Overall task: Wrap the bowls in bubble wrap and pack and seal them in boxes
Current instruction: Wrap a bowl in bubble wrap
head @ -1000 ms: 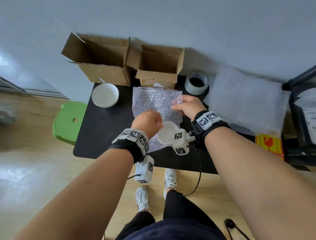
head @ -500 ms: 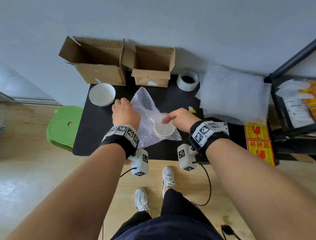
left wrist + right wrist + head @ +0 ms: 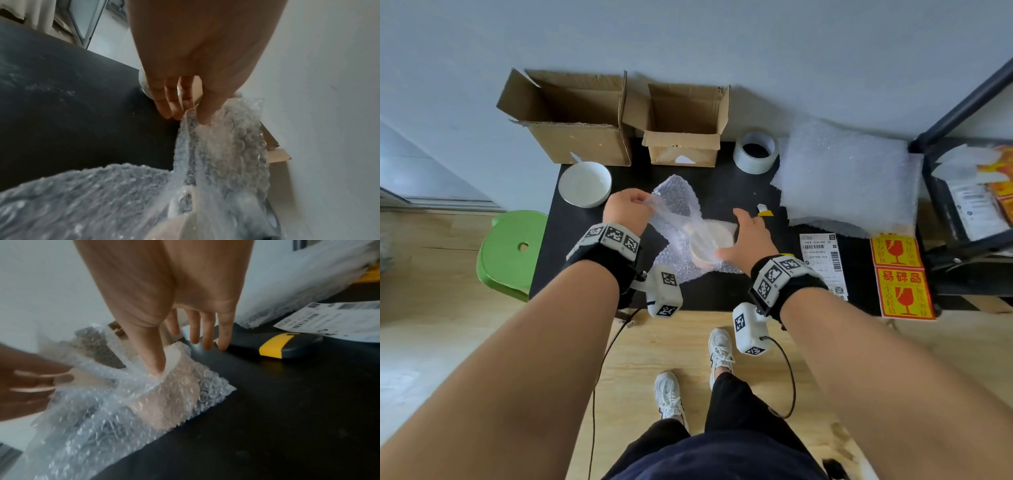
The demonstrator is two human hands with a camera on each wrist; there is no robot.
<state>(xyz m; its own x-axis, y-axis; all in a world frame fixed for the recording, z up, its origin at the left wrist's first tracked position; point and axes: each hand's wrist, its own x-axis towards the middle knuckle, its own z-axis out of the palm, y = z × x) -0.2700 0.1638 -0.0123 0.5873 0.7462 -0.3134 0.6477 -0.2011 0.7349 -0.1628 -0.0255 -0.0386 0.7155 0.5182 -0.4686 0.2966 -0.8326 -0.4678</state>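
Observation:
A white bowl (image 3: 707, 241) sits on the black table (image 3: 571, 260), partly covered by a sheet of bubble wrap (image 3: 676, 198). My left hand (image 3: 645, 202) pinches the sheet's left corner and holds it up off the table; the left wrist view shows that hand (image 3: 191, 115) with the bubble wrap (image 3: 226, 146) between thumb and fingers. My right hand (image 3: 736, 236) is at the bowl's right side. In the right wrist view its thumb presses the bubble wrap (image 3: 123, 402) into the bowl (image 3: 170, 395), fingers (image 3: 206, 337) straight. A second, bare white bowl (image 3: 585, 183) stands at the far left.
Two open cardboard boxes (image 3: 571, 120) (image 3: 685, 126) stand at the back against the wall. A tape roll (image 3: 756, 150) and a stack of bubble wrap (image 3: 849, 178) lie to the right. A yellow utility knife (image 3: 277, 347), shipping labels (image 3: 823, 260), fragile stickers (image 3: 900, 274) and a green stool (image 3: 513, 250) are nearby.
The flat sheet has been folded over the bowl. My left hand has let go of the bowl, taken the sheet's left corner and lifted it. My right thumb now presses the wrap into the bowl.

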